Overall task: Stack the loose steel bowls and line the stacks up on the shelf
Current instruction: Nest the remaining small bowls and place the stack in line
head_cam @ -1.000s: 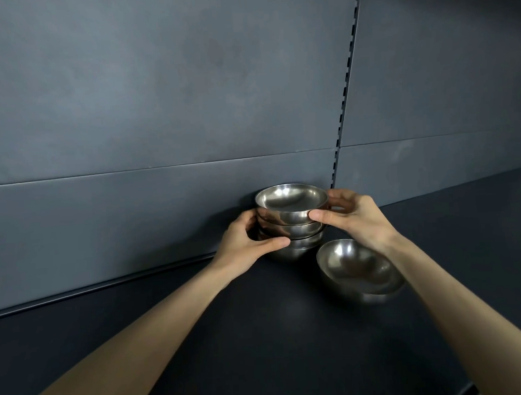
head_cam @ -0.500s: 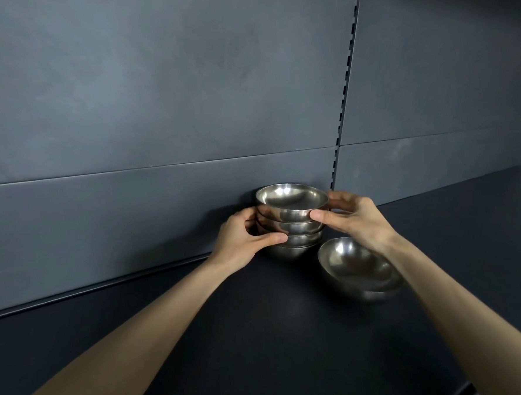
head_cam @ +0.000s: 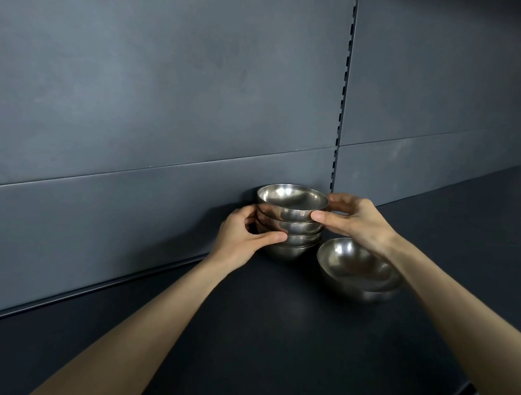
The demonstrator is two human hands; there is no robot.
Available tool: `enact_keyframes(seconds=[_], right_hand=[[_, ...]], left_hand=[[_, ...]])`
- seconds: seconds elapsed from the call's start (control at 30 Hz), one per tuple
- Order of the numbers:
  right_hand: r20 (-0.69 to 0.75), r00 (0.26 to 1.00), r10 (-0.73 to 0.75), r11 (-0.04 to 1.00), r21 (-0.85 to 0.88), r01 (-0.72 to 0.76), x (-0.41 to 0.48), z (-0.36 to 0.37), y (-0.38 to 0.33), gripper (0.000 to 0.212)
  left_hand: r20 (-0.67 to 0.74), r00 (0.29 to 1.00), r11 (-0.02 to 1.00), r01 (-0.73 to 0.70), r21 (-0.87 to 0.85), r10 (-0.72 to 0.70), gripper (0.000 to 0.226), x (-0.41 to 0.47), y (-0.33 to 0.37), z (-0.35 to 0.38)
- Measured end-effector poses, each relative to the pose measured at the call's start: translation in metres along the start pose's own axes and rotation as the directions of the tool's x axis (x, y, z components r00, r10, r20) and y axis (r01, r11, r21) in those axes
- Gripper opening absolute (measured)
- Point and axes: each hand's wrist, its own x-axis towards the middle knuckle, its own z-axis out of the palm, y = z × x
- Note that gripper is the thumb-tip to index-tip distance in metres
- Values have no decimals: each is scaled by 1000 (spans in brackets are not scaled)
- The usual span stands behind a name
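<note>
Shelving fills my view: a dark grey back panel (head_cam: 156,112) above and the black shelf (head_cam: 247,344) reaching toward me, with a slotted upright (head_cam: 345,85) splitting the panel.

Against the panel, just left of that upright, stands the stack of steel bowls (head_cam: 294,222). It is 4 high by my count, upright, and seems to rest on the shelf. Nearer me and to its right sits a second pair of bowls (head_cam: 355,268), apparently 2 nested and tipped a little so the mouth faces up and left. The pair is close to the stack, but I cannot tell whether they touch.

My left hand (head_cam: 240,239) wraps the stack's left side, fingers curled behind and thumb laid across the front of the lower bowls. My right hand (head_cam: 358,218) grips the right side higher up, thumb pressed on the top bowl's wall and fingers curled behind. Both hold the stack and nothing else.

What the coming move turns on, I judge, is that the pair lies directly beneath my right wrist, toward me from those fingers. That makes the right hand the nearer one. Being round, the pair has no long axis to favour, so I would take it by the rim.
</note>
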Motion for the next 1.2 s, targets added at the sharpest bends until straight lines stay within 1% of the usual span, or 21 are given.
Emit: enact_keyframes(seconds=[0.3, 0.4, 0.47, 0.53, 0.6, 0.63, 0.77, 0.97, 1.1, 1.2], right_hand=[[-7, 1000, -2, 1000, -6, 2, 2, -1, 3, 52], [-6, 1000, 5, 1000, -8, -5, 3, -2, 4, 60], [1, 1000, 19, 1000, -13, -19, 4, -4, 5, 71], [28, 999, 30, 1000, -6, -30, 4, -6, 6, 75], [64, 997, 49, 999, -16, -48, 6, -7, 7, 84], [78, 995, 58, 998, -34, -56, 6, -8, 8, 87], [132, 988, 81, 995, -74, -72, 9, -8, 6, 85], [184, 973, 139, 988, -88, -124, 14, -10, 1, 102], [165, 978, 130, 987, -115, -112, 13, -8, -3, 104], [140, 986, 90, 991, -109, -75, 9, -6, -13, 102]], left_hand=[[-13, 1000, 1000, 14, -19, -14, 35, 0, -1, 2], [-15, 999, 998, 30, -53, -31, 40, -2, -5, 3], [-20, 998, 996, 64, -57, -65, 50, -3, -10, 3], [-8, 993, 993, 116, -38, -116, 68, -3, -17, 4], [13, 987, 986, 162, -31, -162, 88, -4, -22, 5], [26, 984, 984, 176, -38, -175, 92, -5, -23, 5], [48, 980, 977, 197, -87, -193, 89, -6, -24, 9], [67, 975, 958, 220, -183, -211, 78, -6, -22, 10], [51, 975, 957, 222, -189, -216, 83, -7, -21, 9], [33, 979, 959, 205, -193, -203, 91, -6, -13, 4]])
